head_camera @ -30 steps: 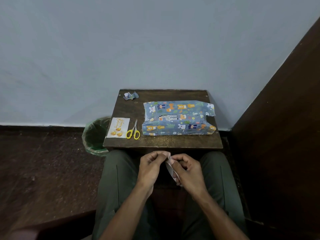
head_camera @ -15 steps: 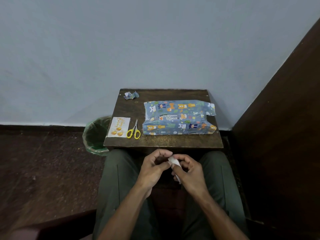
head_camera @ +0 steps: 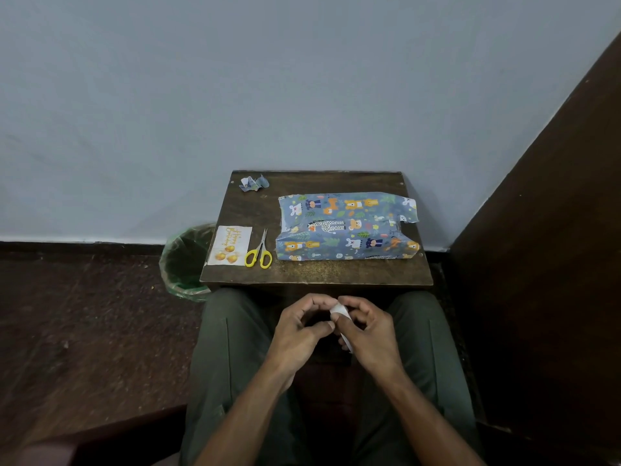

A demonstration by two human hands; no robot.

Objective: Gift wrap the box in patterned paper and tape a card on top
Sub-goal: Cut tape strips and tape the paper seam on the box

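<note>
Over the lap, the right hand (head_camera: 371,331) grips a roll of tape (head_camera: 339,312) while the left hand's (head_camera: 299,331) curled fingers pick at its end. The wrapped box (head_camera: 346,227) lies on the table (head_camera: 336,272), ends unsealed; the card (head_camera: 230,245) waits beside the scissors (head_camera: 258,252). Next likely comes pulling a strip free.

Card (head_camera: 230,245): gold script "Happy Birthday". No other readable text.

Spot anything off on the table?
The wrapped box looks unfinished: its right end has loose, ragged paper flaps sticking out, not folded flat. Crumpled paper scraps lie at the table's far left corner. The card is not on the box.
</note>
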